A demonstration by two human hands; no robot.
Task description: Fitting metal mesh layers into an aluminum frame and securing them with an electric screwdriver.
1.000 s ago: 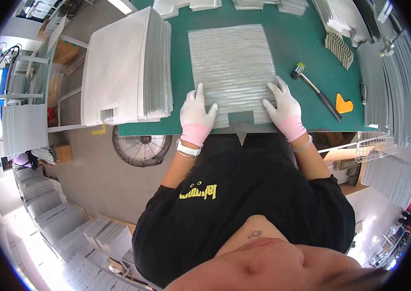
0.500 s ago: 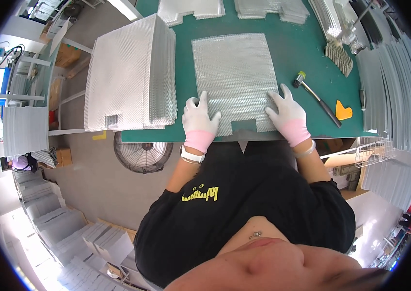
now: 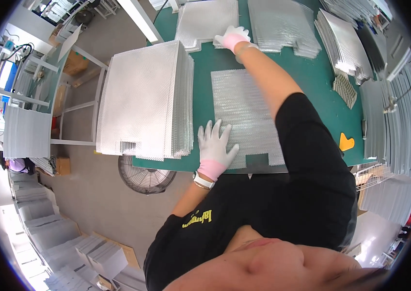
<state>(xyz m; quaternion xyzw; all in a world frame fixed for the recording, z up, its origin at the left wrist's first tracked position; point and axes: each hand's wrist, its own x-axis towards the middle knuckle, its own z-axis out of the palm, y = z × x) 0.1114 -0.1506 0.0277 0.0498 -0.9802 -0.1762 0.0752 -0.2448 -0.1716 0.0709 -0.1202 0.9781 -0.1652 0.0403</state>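
Note:
A silvery mesh sheet (image 3: 242, 111) with a notch in its near edge lies flat on the green tabletop in front of me. My left hand (image 3: 216, 148), in a white glove with a pink cuff, rests on its left edge, fingers spread and open. My right hand (image 3: 234, 37), gloved alike, is stretched across the table to the near right corner of a far stack of notched mesh sheets (image 3: 203, 22). Its fingers look apart, with nothing visibly gripped. The right arm covers part of the sheet's right side.
A tall stack of mesh sheets (image 3: 137, 97) stands at the left table edge. Another pile (image 3: 283, 24) lies far right of centre, with more sheets (image 3: 343, 41) beyond it. A yellow flat tool (image 3: 346, 142) lies near the right edge. A floor fan (image 3: 146, 175) stands below the table.
My right hand has left the sheet's right edge and reached forward to the far stack. My left hand stays at the sheet's left edge. The hammer is now hidden behind my right arm.

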